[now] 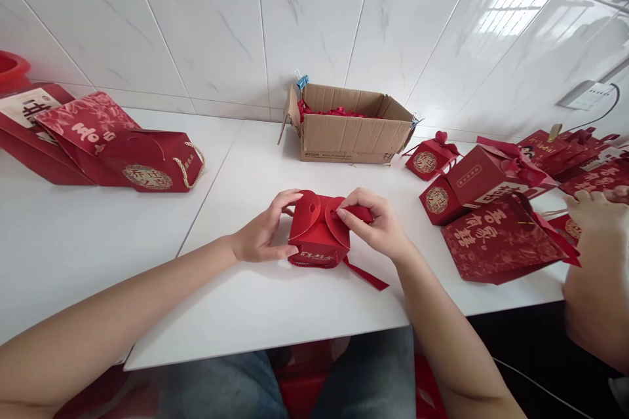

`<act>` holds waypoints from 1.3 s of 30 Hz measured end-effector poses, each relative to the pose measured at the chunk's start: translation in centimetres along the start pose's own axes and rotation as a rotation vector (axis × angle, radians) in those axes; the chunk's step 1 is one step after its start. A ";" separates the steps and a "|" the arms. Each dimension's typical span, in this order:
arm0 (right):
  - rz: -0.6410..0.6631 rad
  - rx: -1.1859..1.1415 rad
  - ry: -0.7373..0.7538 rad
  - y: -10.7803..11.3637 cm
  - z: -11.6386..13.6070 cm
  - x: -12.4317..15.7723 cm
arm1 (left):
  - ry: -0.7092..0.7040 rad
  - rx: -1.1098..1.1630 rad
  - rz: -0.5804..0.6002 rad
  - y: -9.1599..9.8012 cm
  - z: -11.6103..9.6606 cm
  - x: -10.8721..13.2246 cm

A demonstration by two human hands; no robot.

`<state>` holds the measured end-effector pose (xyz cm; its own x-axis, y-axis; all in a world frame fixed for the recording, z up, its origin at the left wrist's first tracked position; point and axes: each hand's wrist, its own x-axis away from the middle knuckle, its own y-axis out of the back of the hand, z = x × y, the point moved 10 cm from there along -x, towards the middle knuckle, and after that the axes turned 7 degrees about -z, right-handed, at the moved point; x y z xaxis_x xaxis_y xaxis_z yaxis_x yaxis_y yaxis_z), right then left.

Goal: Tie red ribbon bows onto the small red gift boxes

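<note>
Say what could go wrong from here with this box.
The right hand touches the right flap; a hard tug might crease or tear it. A ribbon tail lies loose beside the red box, near the right forearm, which might drag it. If the left hand, at the box's left side, slackens, the box could slide.

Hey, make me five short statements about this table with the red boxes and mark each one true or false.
1. The left hand is at the left side of the small red box. True.
2. The cardboard carton is closed. False: its top is open.
3. The right hand is at the box's right flap. True.
4. The red ribbon trails to the left of the small red box. False: it trails to the right.
5. Blue clips are on the carton. True.
</note>
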<state>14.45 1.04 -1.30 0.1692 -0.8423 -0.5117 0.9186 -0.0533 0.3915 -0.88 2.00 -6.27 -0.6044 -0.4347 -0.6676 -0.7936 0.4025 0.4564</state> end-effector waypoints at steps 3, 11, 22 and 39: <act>-0.017 0.005 0.019 -0.2 -0.1 0.0 | 0.002 -0.001 -0.003 0.0 0.0 0.0; 0.038 0.026 0.004 -0.9 -0.2 0.3 | -0.003 -0.006 -0.009 0.1 -0.2 -0.1; 0.153 -0.278 -0.052 -0.3 -0.2 0.4 | -0.043 0.025 0.016 -0.1 -0.6 -0.2; 0.386 -0.510 -0.052 -0.7 0.1 0.9 | -0.181 -0.080 0.056 -0.9 -3.0 -0.4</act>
<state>13.96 0.22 -1.93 0.5163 -0.7754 -0.3636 0.8515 0.5104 0.1206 -0.12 -0.60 -4.64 -0.6310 -0.2589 -0.7313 -0.7666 0.3533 0.5363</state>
